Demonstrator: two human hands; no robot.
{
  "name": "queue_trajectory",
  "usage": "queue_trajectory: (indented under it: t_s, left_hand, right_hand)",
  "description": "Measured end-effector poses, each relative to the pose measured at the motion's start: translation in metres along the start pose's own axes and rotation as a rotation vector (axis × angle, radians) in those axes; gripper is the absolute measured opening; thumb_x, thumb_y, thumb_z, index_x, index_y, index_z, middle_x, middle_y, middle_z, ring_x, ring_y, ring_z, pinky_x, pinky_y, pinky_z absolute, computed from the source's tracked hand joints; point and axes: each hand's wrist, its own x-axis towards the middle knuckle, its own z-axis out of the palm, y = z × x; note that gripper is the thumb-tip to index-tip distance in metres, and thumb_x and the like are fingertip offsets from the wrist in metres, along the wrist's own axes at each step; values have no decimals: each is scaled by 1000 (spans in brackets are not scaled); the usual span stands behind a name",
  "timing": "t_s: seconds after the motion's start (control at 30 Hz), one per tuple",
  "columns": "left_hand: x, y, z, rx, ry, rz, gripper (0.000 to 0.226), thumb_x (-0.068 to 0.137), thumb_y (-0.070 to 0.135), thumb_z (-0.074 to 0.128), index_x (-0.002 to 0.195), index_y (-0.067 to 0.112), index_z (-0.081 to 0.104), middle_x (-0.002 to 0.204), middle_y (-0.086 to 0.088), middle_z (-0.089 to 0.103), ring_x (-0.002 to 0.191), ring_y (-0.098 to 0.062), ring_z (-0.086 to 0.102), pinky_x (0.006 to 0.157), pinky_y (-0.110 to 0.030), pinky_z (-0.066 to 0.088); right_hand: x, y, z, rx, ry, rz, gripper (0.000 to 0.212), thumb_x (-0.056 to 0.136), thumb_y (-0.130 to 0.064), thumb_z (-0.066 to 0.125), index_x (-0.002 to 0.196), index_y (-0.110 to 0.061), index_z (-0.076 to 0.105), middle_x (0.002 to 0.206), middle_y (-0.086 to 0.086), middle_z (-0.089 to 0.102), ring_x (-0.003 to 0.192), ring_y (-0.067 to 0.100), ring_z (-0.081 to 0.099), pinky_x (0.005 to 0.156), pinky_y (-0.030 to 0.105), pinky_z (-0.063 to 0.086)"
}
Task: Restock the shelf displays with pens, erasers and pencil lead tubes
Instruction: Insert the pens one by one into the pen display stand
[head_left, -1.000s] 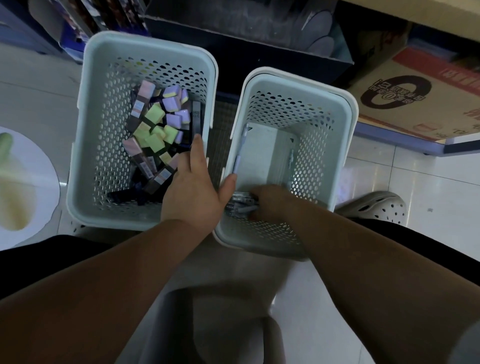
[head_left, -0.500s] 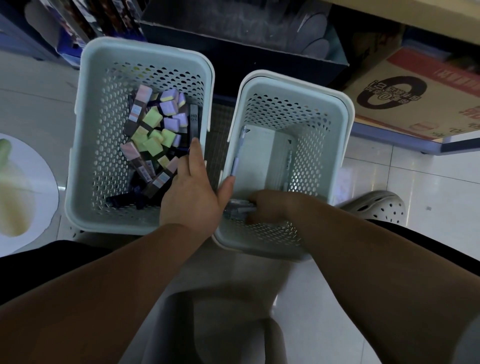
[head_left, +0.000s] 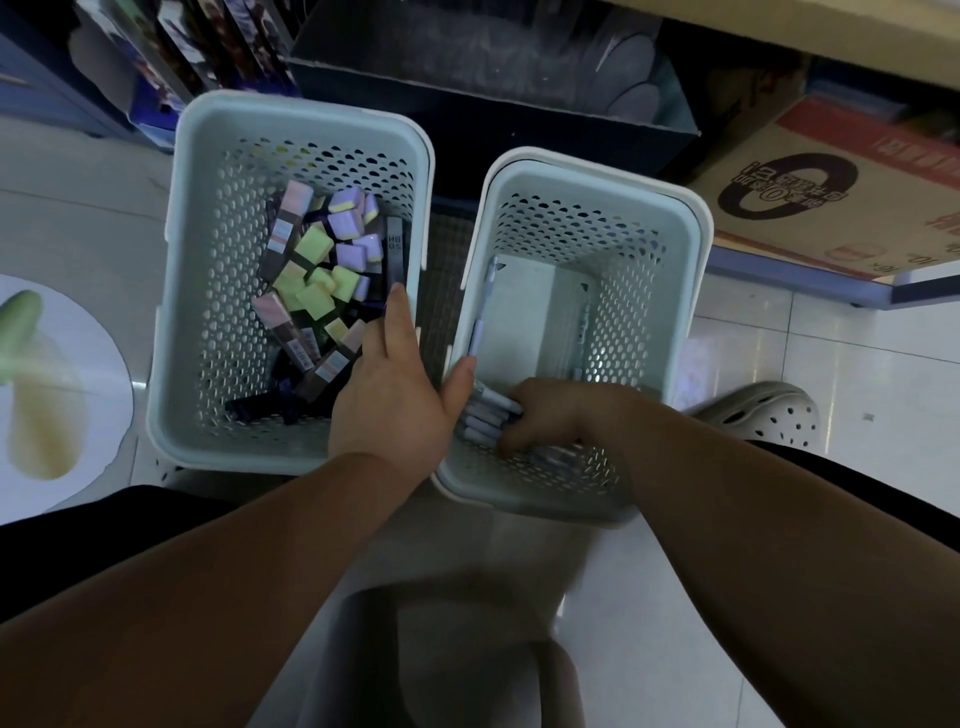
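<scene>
Floor (head_left: 779, 338): pale tile, open to the right of both hands and on the near side.

Cardboard carton (head_left: 841, 192): one, lying flat, far right of the right-hand fingers.

Baskets: two, pale perforated plastic, side by side with a narrow gap between their rims. The left basket (head_left: 176, 291) holds mixed stock. The right basket (head_left: 696, 249) has a mostly bare bottom beyond the fingers.

Shoe (head_left: 763, 415): one, pale with holes, just right of the right basket.

Left hand (head_left: 389, 400): fingers (head_left: 400, 322) straight and relaxed, lying along the left basket's right wall. The thumb is spread across the gap to the right basket's rim. It holds nothing.

Right hand (head_left: 550, 415): fingers curled around a bundle of pens (head_left: 488, 415) at the near left corner of the right basket. At least three pen ends show.

Loose pens: two, beyond the right-hand fingers. One (head_left: 480, 317) leans on the left wall, one (head_left: 584, 332) lies by the right wall.

Lead tubes (head_left: 283, 234): about five flat cases, left of the left-hand fingers.

Erasers (head_left: 311, 249): roughly a dozen purple and yellow-green blocks, heaped among the tubes.
</scene>
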Motion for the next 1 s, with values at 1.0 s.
queue_trajectory:
  t_s: [1.0]
  left_hand:
    - [-49,132,-166,-794,-339,97,26,104,36,49,103,16,65,86,-12,72,72,-22,66,63,-33,46]
  right_hand:
    - [-271,-95,-66,880,723,-453,15,88,-11,73,103,-10,72,87,12,74,80,18,70,74,32,56]
